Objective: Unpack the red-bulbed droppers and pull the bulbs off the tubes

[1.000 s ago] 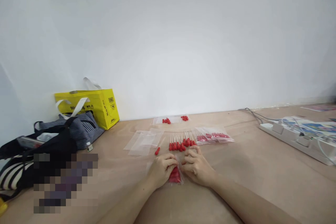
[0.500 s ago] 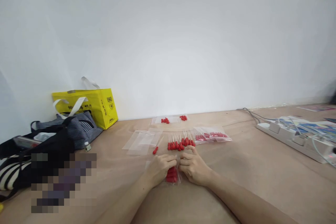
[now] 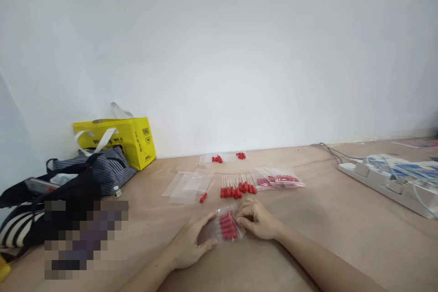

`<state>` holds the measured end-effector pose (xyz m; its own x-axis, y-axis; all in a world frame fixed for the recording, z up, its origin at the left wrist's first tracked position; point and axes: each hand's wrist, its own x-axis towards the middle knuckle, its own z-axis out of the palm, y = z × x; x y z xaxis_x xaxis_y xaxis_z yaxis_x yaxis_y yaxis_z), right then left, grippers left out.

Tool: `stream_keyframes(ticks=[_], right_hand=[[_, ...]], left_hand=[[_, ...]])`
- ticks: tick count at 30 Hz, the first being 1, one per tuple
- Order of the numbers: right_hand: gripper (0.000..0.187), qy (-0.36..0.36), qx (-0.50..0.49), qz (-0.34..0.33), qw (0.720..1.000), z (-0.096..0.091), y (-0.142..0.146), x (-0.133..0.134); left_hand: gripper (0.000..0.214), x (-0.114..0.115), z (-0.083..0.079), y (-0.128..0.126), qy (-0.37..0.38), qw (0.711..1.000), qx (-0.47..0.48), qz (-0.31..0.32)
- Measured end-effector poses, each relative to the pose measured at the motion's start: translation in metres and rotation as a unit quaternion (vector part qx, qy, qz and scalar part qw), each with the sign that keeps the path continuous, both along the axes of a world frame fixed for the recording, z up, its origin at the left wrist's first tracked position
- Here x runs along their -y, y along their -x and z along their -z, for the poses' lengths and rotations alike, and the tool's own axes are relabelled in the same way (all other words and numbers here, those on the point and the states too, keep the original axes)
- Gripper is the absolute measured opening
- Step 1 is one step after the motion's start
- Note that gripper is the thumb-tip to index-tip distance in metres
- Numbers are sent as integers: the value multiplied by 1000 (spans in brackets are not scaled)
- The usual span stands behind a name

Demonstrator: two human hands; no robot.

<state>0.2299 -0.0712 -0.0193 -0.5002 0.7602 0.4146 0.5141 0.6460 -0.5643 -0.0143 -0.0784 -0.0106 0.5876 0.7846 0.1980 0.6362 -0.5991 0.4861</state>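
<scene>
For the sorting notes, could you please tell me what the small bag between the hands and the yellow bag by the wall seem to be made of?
The small bag looks like thin, glossy clear plastic: red pieces show through it. The yellow bag seems matte, perhaps paper or fabric; it stands stiff with flat sides.

At the tabletop's far left corner stands a yellow bag, with a striped bag and a black bag just in front of it. Small red pieces lie at the far edge. Near the right edge sits a white power strip with cables running to the wall. Empty clear bags lie mid-tabletop.
</scene>
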Motion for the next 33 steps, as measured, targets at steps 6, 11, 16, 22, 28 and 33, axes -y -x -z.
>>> stream_keyframes(ticks=[6, 11, 16, 22, 28, 33], right_hand=[[25, 242, -145, -19, 959, 10, 3, -6], [31, 291, -178, -92, 936, 8, 3, -7], [24, 254, -170, -53, 951, 7, 11, -6], [38, 247, -168, -23, 954, 5, 15, -8], [35, 243, -160, -71, 954, -6, 14, 1], [28, 224, -158, 63, 960, 2, 22, 4]], left_hand=[[49, -1, 2, -7, 35, 999, 32, -19], [41, 2, -2, -13, 35, 998, 42, -31], [40, 4, -5, -13, 31, 998, 36, -35], [38, 4, -7, -14, 32, 998, 53, -25], [39, 3, -4, -13, 25, 998, 44, -41], [38, 3, -5, -13, 16, 998, 43, -46]])
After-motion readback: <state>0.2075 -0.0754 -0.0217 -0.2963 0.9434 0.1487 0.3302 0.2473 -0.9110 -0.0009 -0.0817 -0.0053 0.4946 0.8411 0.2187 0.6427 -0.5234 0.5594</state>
